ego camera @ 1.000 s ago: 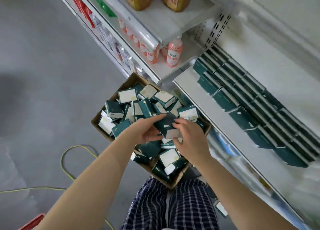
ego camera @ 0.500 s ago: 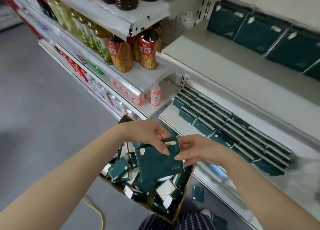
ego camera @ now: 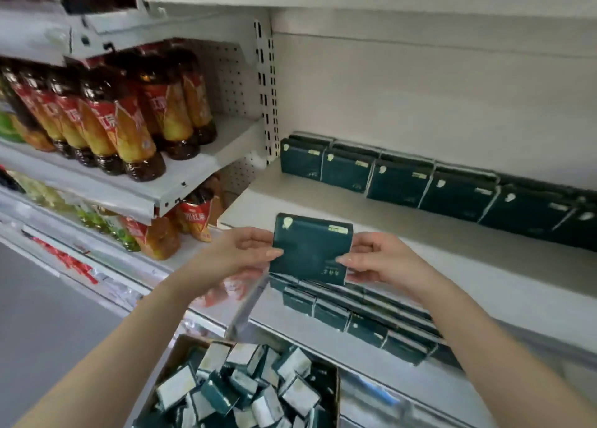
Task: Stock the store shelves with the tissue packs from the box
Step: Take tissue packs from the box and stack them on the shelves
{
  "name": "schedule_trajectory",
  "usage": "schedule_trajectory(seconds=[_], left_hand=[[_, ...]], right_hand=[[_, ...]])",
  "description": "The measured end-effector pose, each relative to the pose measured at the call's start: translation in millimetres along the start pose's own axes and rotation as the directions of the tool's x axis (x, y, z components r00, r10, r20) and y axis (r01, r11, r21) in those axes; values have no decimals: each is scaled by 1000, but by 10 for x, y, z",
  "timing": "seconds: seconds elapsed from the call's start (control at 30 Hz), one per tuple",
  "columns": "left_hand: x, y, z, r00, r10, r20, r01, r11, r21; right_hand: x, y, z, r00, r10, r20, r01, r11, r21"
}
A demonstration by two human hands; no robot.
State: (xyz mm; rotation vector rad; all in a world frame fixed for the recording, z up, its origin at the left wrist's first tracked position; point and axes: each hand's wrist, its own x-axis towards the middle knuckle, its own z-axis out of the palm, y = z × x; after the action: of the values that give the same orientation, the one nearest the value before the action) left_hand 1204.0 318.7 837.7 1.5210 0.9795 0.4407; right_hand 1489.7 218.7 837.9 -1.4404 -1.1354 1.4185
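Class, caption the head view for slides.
Left hand and right hand hold a tissue pack at the shelf, box below.

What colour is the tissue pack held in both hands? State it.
Dark teal-green: the tissue pack shows best in the head view.

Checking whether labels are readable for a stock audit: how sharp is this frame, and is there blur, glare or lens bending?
Head view: the held tissue pack is sharp, its print too small to read; the shelved packs smear toward the right edge; the bottles are soft; the shelf edges bow slightly with lens distortion; the clear strip glares.
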Motion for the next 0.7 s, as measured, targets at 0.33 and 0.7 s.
schedule_trajectory(seconds=[0.33,0.7], left_hand=[[1429,224,53,936,158,-314,-114,981,154],[1913,64,-174,876,195,-440,-66,954,292]], right_hand=[[1015,-461,-357,923,-31,-385,-92,950,-297],[1752,-436,-116,888,-166,-428,-165,755,-634]])
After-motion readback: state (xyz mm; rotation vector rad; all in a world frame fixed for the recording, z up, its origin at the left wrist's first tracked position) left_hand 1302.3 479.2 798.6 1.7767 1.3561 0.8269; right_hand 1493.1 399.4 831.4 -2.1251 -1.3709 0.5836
